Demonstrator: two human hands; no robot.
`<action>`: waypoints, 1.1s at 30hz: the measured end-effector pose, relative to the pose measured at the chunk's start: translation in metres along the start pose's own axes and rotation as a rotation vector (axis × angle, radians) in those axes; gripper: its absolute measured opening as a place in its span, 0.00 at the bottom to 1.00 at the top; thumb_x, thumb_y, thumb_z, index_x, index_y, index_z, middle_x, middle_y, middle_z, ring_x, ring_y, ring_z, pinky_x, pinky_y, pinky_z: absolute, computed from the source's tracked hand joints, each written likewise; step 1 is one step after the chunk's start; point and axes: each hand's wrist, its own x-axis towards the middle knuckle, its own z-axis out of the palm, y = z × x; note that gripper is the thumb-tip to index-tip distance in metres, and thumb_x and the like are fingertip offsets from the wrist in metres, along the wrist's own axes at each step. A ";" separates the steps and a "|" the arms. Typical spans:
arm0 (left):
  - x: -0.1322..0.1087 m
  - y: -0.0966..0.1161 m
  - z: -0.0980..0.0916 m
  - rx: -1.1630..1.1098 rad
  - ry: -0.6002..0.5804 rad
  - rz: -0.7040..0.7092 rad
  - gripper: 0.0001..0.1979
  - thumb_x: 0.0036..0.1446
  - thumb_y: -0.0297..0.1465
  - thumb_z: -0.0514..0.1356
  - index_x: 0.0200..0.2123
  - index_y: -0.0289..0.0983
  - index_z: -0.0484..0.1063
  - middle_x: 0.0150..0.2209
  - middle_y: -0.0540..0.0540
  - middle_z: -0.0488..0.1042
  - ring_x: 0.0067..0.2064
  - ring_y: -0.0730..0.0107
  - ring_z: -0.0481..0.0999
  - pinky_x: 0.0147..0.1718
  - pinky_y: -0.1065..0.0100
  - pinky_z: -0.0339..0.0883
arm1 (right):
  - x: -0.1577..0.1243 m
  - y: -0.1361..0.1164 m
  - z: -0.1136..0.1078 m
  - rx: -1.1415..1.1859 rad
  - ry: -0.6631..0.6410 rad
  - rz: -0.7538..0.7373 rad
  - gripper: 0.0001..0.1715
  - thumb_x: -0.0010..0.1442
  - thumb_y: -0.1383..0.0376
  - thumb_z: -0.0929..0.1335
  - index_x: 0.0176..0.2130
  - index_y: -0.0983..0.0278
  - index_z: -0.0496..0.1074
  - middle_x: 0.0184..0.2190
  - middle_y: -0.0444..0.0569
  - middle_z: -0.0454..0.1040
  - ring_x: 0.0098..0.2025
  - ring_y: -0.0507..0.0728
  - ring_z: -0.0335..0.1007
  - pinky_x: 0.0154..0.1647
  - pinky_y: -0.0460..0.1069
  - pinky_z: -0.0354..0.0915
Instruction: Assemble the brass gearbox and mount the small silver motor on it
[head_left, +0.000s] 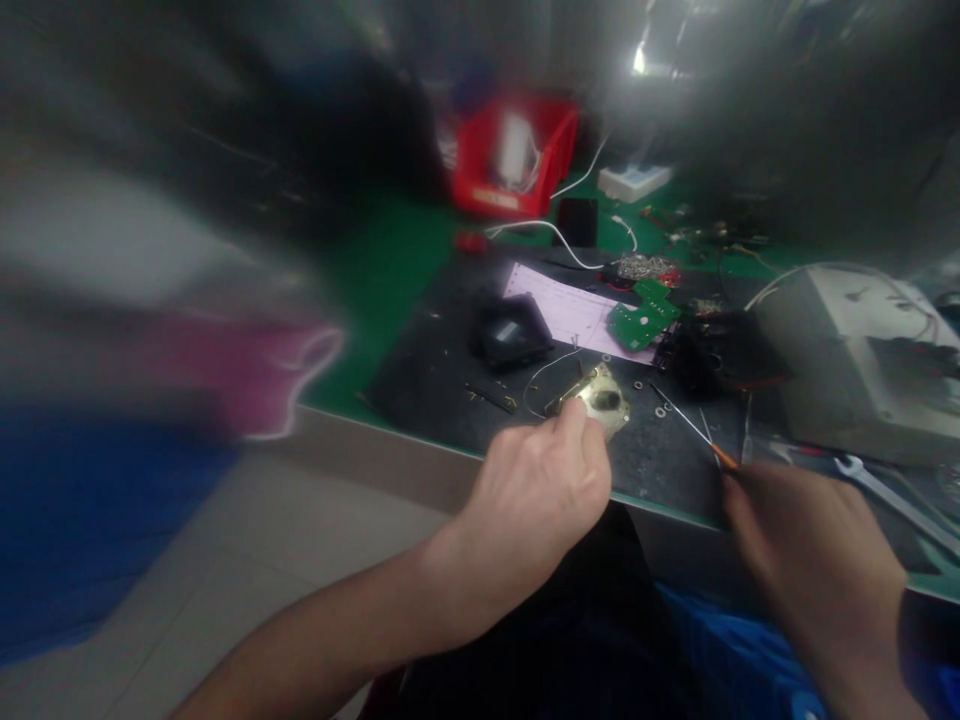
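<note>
My left hand (540, 490) grips a small pale metal part (604, 398) with a dark round hole, held just above the black mat (435, 375). A thin wire loops off the part toward the left. My right hand (810, 550) is blurred and closed around a thin screwdriver (694, 425) with an orange collar, its shaft pointing up-left toward the part. Small washers and screws (660, 408) lie on the mat between the two hands.
A green circuit board (643, 315) and pink paper (570, 310) lie behind the part, beside a black case (510, 335). A red bin (517, 155) stands at the back. A grey device (855, 350) and a wrench (892, 500) are at right. The left side is blurred.
</note>
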 end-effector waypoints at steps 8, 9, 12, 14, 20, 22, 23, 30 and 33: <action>0.001 -0.003 -0.005 -0.009 -0.061 0.037 0.08 0.64 0.19 0.54 0.42 0.36 0.64 0.38 0.46 0.68 0.32 0.63 0.74 0.22 0.63 0.61 | 0.042 -0.038 -0.014 0.206 -0.084 -0.329 0.29 0.69 0.48 0.69 0.60 0.61 0.67 0.55 0.58 0.71 0.56 0.70 0.66 0.57 0.66 0.65; 0.001 -0.003 -0.005 -0.011 -0.063 0.035 0.07 0.65 0.19 0.54 0.43 0.36 0.64 0.39 0.46 0.68 0.32 0.62 0.74 0.22 0.62 0.62 | 0.051 -0.044 -0.013 0.259 -0.110 -0.381 0.32 0.69 0.47 0.69 0.63 0.61 0.64 0.58 0.58 0.69 0.59 0.70 0.65 0.59 0.65 0.66; -0.002 -0.002 -0.004 -0.018 -0.040 0.011 0.06 0.65 0.21 0.55 0.43 0.36 0.63 0.39 0.46 0.68 0.32 0.62 0.74 0.21 0.62 0.64 | 0.079 -0.060 -0.008 0.330 -0.195 -0.503 0.44 0.67 0.48 0.71 0.71 0.63 0.55 0.67 0.57 0.61 0.66 0.68 0.58 0.65 0.62 0.64; -0.004 -0.001 -0.003 -0.017 -0.024 0.001 0.07 0.64 0.20 0.55 0.42 0.36 0.63 0.39 0.46 0.68 0.31 0.62 0.74 0.22 0.62 0.65 | 0.096 -0.068 -0.002 0.307 -0.234 -0.553 0.51 0.63 0.49 0.74 0.72 0.63 0.53 0.69 0.57 0.58 0.68 0.68 0.56 0.67 0.61 0.65; -0.007 0.000 0.001 -0.059 0.006 0.004 0.07 0.65 0.19 0.53 0.42 0.37 0.62 0.39 0.46 0.69 0.31 0.63 0.74 0.24 0.62 0.69 | 0.110 -0.080 0.013 0.285 -0.275 -0.505 0.47 0.60 0.53 0.74 0.69 0.65 0.59 0.63 0.58 0.65 0.62 0.67 0.64 0.61 0.60 0.71; -0.008 -0.001 0.002 -0.081 0.018 0.008 0.08 0.65 0.19 0.52 0.42 0.37 0.63 0.39 0.46 0.69 0.31 0.64 0.75 0.24 0.62 0.69 | 0.106 -0.080 0.016 0.332 -0.279 -0.479 0.47 0.60 0.56 0.74 0.70 0.64 0.57 0.63 0.58 0.66 0.62 0.65 0.65 0.62 0.59 0.71; -0.008 -0.001 0.003 -0.092 0.026 0.007 0.08 0.65 0.18 0.52 0.42 0.36 0.63 0.39 0.46 0.69 0.31 0.64 0.75 0.24 0.62 0.69 | 0.104 -0.080 0.016 0.353 -0.281 -0.466 0.47 0.59 0.56 0.73 0.70 0.64 0.56 0.63 0.57 0.66 0.62 0.65 0.65 0.62 0.59 0.71; -0.012 -0.003 0.005 -0.130 0.045 0.006 0.07 0.66 0.19 0.53 0.41 0.36 0.63 0.38 0.46 0.69 0.32 0.65 0.75 0.25 0.62 0.70 | 0.103 -0.084 0.015 0.363 -0.285 -0.447 0.50 0.59 0.55 0.74 0.72 0.64 0.54 0.59 0.59 0.67 0.59 0.67 0.66 0.59 0.61 0.72; -0.013 -0.005 0.007 -0.099 0.079 0.025 0.07 0.67 0.19 0.51 0.42 0.35 0.64 0.39 0.45 0.70 0.32 0.66 0.76 0.25 0.63 0.70 | 0.107 -0.086 0.012 0.375 -0.299 -0.452 0.47 0.61 0.53 0.73 0.71 0.63 0.57 0.57 0.60 0.67 0.56 0.68 0.68 0.56 0.61 0.73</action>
